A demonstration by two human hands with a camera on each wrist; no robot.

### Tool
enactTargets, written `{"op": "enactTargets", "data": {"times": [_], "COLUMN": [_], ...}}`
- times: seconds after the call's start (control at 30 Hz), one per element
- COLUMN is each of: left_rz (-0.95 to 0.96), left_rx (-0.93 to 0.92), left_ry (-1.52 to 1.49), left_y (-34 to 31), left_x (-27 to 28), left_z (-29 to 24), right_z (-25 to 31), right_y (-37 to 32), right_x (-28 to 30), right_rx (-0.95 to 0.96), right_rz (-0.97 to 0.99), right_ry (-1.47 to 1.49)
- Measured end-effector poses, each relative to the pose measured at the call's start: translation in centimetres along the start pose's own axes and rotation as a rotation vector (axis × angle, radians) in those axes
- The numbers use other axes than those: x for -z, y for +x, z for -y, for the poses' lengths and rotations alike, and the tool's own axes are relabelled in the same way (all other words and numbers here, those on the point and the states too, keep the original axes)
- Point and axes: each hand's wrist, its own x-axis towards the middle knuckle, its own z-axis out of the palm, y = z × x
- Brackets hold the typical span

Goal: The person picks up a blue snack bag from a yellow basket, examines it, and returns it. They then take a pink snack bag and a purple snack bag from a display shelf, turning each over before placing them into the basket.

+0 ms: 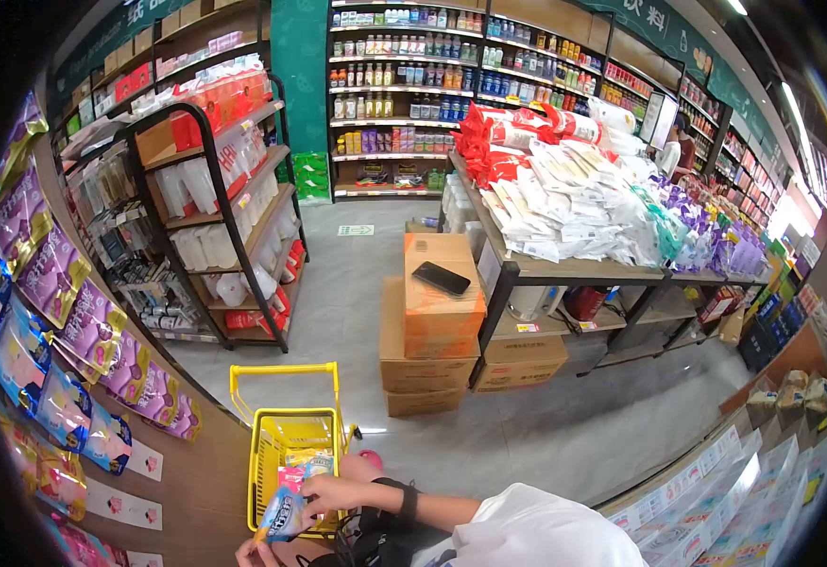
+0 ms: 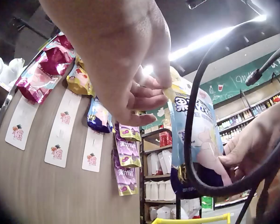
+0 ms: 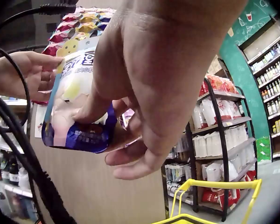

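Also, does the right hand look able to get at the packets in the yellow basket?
Probably yes: the basket is open-topped and the packets lie close to the right hand, though it now grips a blue pouch.

Blue-and-white candy pouch (image 2: 198,130) — upright, tilted, above yellow basket (image 1: 292,444)

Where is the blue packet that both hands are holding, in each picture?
Head: the blue packet is near the bottom, left of centre.
Left wrist: the blue packet is right of centre.
Right wrist: the blue packet is left of centre.
Shared landmark: the yellow basket handle.
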Motion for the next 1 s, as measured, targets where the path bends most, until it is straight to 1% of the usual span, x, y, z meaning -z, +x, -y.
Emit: {"op": "enactTargets", "data": {"times": [0.13, 0.2, 0.23, 0.27, 0.3, 0.37, 0.4, 0.5, 0.53, 0.6, 0.63, 0.7, 0.73, 0.77, 0.83, 0.87, 0.9, 0.97, 1.0], "left_rz": [0.016, 0.06, 0.081, 0.098, 0.129, 0.19, 0.234, 0.322, 0.331, 0.337, 0.319, 0.43, 0.449, 0.464, 0.511, 0.509, 0.514, 0.605, 0.639], "left_rx": [0.004, 0.079, 0.118, 0.25, 0.23, 0.191, 0.137, 0.178, 0.167, 0.262, 0.312, 0.388, 0.431, 0.475, 0.528, 0.515, 0.505, 0.429, 0.5], "left_ry": [0.004, 0.071, 0.105, 0.107, 0.089, 0.053, 0.087, 0.334, 0.304, 0.098, -0.003, -0.121, -0.13, -0.142, -0.019, 0.051, 0.122, 0.014, 0.072], "left_y": [0.1, 0.0, 0.0, -0.2, -0.1, 0.0, 0.2, 0.8, 1.0, 2.0, 2.3, 3.5, 3.9, 4.2, 4.8, 4.7, 4.6, 4.5, 4.5], "left_x": [0.1, -0.1, -0.5, -0.9, -0.9, -1.3, -1.2, -0.8, -0.6, -0.8, -0.5, 0.2, 0.2, 0.3, -0.1, 0.0, 0.3, 0.1, 0.4], "left_z": [0.3, 0.0, -0.9, -2.2, -2.0, -0.7, 0.0, 1.2, 2.1, 5.4, 7.3, 9.5, 10.0, 10.3, 9.6, 13.0, 15.8, 14.8, 15.3], "right_z": [1.6, 1.5, 1.8, 2.2, 2.6, 3.5, 4.0, 5.5, 5.0, 2.0, -0.8, -0.7, 0.0, -0.7, -2.8, -2.9, -2.9, -4.5, -4.0], "right_y": [0.3, 0.8, 1.0, 1.1, 1.3, 1.4, 1.5, 1.8, 2.1, 3.4, 4.3, 4.6, 4.9, 4.7, 4.5, 4.3, 4.3, 4.2, 4.2], "right_x": [0.7, 0.8, 0.9, 1.1, 1.2, 1.4, 1.6, 1.8, 1.7, 1.2, 0.7, 1.0, 1.4, 1.0, -0.1, -0.3, 0.0, 0.3, 0.1], "right_rx": [0.011, 0.006, -0.017, -0.039, -0.061, -0.054, -0.052, -0.222, -0.204, -0.165, -0.047, -0.166, -0.187, -0.232, -0.352, -0.438, -0.525, -0.634, -0.596], "right_rz": [-0.008, 0.012, 0.034, 0.057, 0.079, 0.055, 0.044, 0.019, 0.028, 0.07, 0.089, 0.155, 0.186, 0.183, 0.13, 0.124, 0.114, 0.172, 0.199], "right_ry": [0.011, 0.027, 0.02, 0.013, 0.006, 0.032, 0.042, 0.26, 0.231, 0.183, 0.06, 0.033, 0.102, 0.214, 0.478, 0.485, 0.485, 0.328, 0.083]}}
